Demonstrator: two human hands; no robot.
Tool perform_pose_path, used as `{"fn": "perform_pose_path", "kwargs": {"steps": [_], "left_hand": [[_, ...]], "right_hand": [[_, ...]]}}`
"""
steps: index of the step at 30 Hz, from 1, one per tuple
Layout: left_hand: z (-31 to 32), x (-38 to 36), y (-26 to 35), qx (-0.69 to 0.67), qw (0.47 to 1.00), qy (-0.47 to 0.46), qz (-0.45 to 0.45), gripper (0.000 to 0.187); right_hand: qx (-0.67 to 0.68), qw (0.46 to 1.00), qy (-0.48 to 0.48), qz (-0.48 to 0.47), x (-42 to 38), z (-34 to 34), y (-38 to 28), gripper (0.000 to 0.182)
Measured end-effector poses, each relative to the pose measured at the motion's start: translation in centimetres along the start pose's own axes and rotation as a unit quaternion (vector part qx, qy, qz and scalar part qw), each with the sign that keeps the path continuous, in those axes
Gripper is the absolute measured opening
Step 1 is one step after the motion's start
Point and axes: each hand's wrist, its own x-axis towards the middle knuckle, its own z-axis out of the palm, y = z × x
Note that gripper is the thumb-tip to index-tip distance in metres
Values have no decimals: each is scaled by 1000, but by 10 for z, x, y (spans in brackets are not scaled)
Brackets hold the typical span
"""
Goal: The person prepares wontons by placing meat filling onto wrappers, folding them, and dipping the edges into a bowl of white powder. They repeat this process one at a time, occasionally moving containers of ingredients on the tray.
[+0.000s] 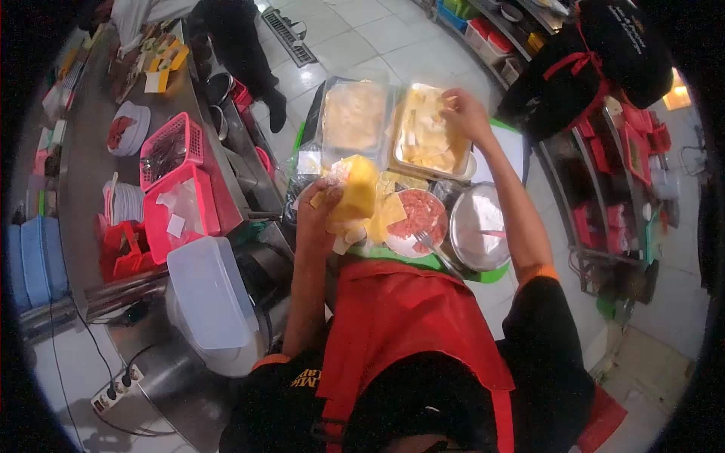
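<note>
My left hand (325, 199) grips a folded yellow sheet stack (356, 185), whitish at its upper corner, above the work surface. At the far right, my right hand (467, 115) reaches into a rectangular tub (395, 143) of pale yellow pieces. Its fingers are bent together at the tub's edge; what they pinch is too small to make out. Nearer me sits a plate of reddish minced filling (419, 215), with a fork (425, 239) resting in it. A yellow sheet (387, 217) lies against the plate's left side. Left of the tub stands a second clear container (355, 113) with pale contents.
A round metal lid (480, 226) lies right of the plate on a green board (492, 276). To the left, a steel counter (91, 219) bears pink baskets (192, 211) and stacked plates (124, 204). Another person (585, 68) stands at the upper right by shelves (604, 174).
</note>
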Motion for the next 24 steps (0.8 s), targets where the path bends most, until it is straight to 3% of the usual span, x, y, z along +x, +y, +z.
{"fn": "perform_pose_path", "kwargs": {"steps": [1,3,5,6,7,9,11,13,15,17,19,20,21,22,24], "left_hand": [[0,2,0,6,1000,17,-6,24],[4,-3,9,24,1000,-1,-4,27],[6,-13,9,37,999,-8,-5,30],[4,-14,8,18,1000,10,7,35],[4,-16,8,1,999,28,20,40],[8,-17,12,15,1000,14,16,44],[15,-15,14,28,1000,-1,14,48],[25,-10,12,51,998,-28,17,54],[36,-5,11,58,997,-49,5,55],[47,-2,12,64,996,-66,0,56],[58,-4,16,61,992,-113,-18,55],[63,-7,18,104,989,-101,7,52],[63,-7,17,104,990,-93,12,52],[62,-6,15,81,991,-108,-11,48],[64,-7,12,57,991,-119,-32,45]], "right_hand": [[-140,987,32,-68,3,0,8,39],[-132,986,60,-88,-2,-10,19,35],[-185,946,207,-166,-11,-31,26,24],[-237,949,187,-95,-17,-47,33,15],[-298,944,139,-18,-22,-58,56,18],[-375,918,-112,63,-35,-70,118,23],[-327,918,-219,52,-53,-59,165,27],[-380,892,-243,38,-69,-34,163,29],[-443,857,-227,134,-80,-17,116,30],[-471,830,-259,150,-73,-13,130,31],[-449,859,-241,50,-67,-21,183,31],[-406,890,-205,42,-69,-34,168,31],[-314,941,-114,52,-74,-48,142,29],[-304,951,-39,-34,-84,-63,114,26],[-204,976,78,-9,-105,-74,18,23]]}}
